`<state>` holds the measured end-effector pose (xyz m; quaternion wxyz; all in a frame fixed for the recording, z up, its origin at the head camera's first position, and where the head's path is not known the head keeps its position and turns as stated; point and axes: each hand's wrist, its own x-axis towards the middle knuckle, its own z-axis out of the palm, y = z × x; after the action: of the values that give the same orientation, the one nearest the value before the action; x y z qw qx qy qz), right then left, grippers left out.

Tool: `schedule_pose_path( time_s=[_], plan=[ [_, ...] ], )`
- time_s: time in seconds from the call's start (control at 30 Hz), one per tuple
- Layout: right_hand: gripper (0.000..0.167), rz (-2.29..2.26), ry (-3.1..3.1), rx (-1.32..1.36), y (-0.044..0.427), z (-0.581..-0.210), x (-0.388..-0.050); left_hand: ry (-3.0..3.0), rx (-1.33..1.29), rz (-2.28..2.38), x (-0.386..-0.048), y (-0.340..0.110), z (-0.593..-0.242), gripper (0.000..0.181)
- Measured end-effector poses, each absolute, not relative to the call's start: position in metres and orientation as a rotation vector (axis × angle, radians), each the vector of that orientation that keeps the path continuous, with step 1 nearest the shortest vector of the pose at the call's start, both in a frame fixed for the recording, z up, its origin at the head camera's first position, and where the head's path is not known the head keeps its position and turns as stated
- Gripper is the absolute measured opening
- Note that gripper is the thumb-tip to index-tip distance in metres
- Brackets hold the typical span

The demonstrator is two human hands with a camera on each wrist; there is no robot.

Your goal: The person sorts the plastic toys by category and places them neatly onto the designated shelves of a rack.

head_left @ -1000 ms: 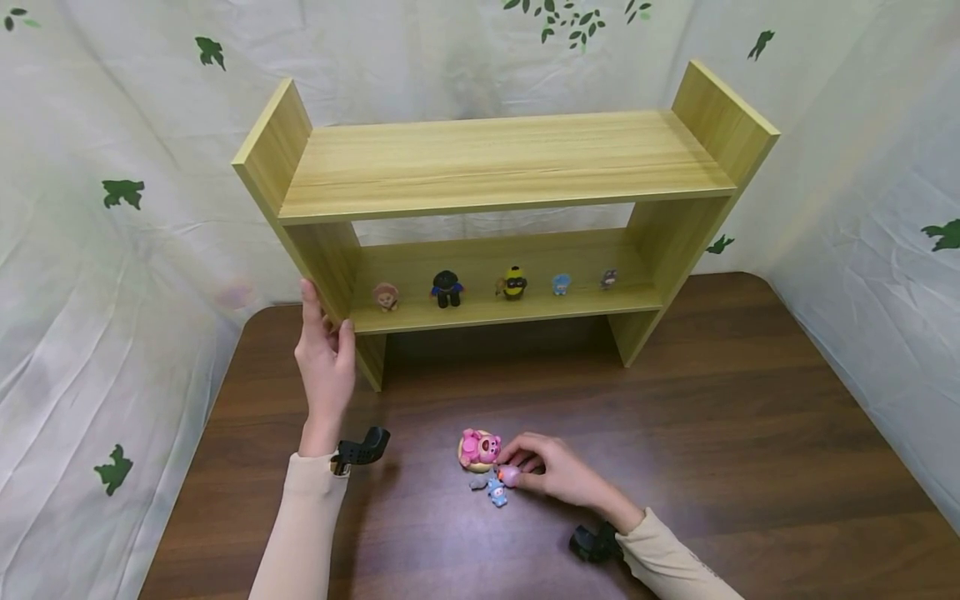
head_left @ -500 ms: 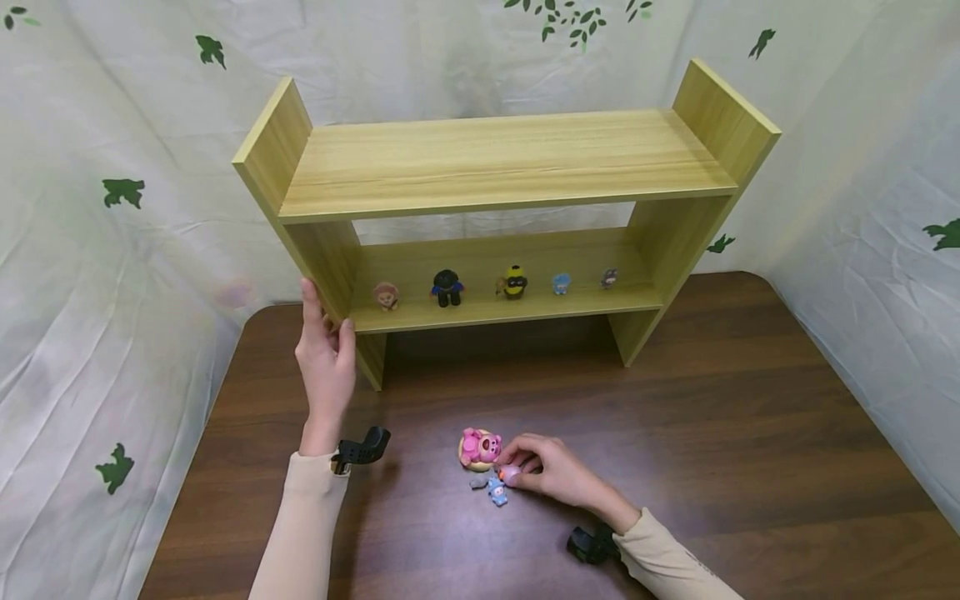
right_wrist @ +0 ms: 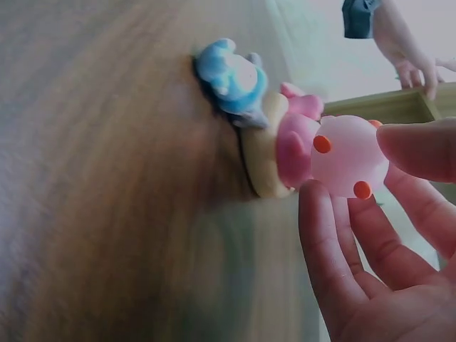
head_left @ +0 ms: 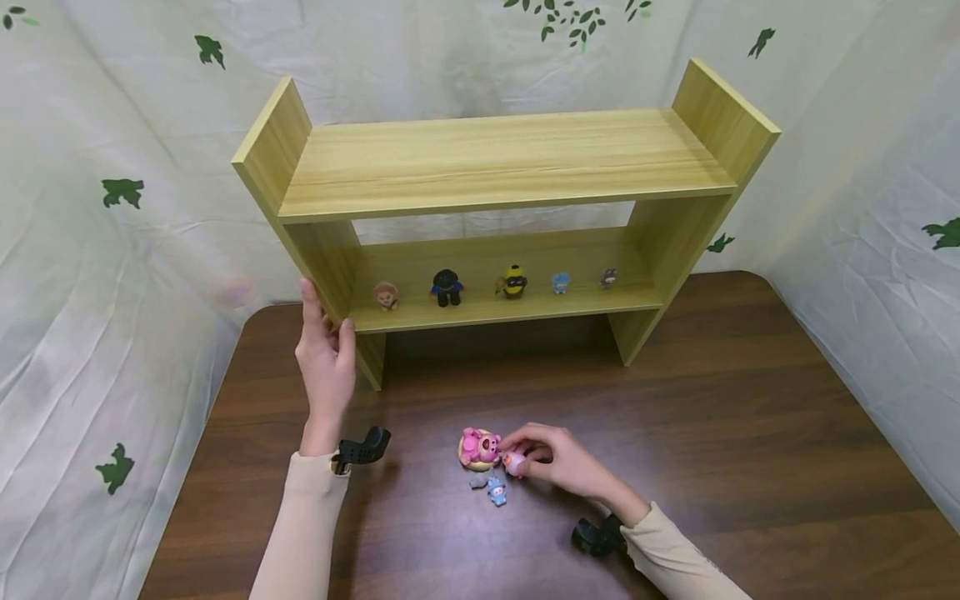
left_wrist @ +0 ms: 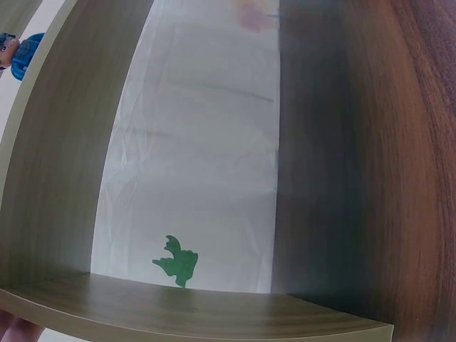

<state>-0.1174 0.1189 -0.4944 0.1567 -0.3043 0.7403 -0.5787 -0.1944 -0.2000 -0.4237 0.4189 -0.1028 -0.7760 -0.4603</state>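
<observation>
My right hand [head_left: 566,460] pinches a small pale-pink figurine [right_wrist: 349,157] with orange spots between thumb and fingertips, just above the tabletop. Beside it on the table sits a pink bear figurine [head_left: 480,448] on a yellowish ring. A small blue figurine [head_left: 497,491] and a tiny grey figurine [head_left: 478,481] lie just in front of the bear. My left hand [head_left: 326,367] holds the left side panel of a light wooden shelf [head_left: 487,162], thumb at its front edge and fingers along its outer face. Only a bit of that hand shows in the left wrist view.
On the shelf's middle board stand several figurines in a row: a brown one [head_left: 386,296], a black one [head_left: 447,288], a yellow-and-black one [head_left: 513,283], a light-blue one [head_left: 561,283] and a purplish one [head_left: 608,278]. White leaf-printed cloth [head_left: 120,275] surrounds the brown table [head_left: 720,433].
The right hand has lifted the pink figurine slightly off the table and tilted it, so its orange part faces the head camera more. The left hand and shelf have stayed still.
</observation>
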Motion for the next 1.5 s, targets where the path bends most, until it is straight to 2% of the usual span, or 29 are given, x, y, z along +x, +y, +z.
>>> schedule_pose_path(
  time_s=[0.2, 1.5],
  plan=[
    [0.032, -1.686, 2.124, -0.85, 0.123, -0.487, -0.121, -1.946, -0.259, -1.156, -0.194, -0.2, -0.423, 0.081],
    [0.031, -1.849, 2.075, -0.958, 0.109, -0.407, -0.15, -1.945, -0.258, -1.167, -0.196, -0.201, -0.426, 0.082]
  ],
)
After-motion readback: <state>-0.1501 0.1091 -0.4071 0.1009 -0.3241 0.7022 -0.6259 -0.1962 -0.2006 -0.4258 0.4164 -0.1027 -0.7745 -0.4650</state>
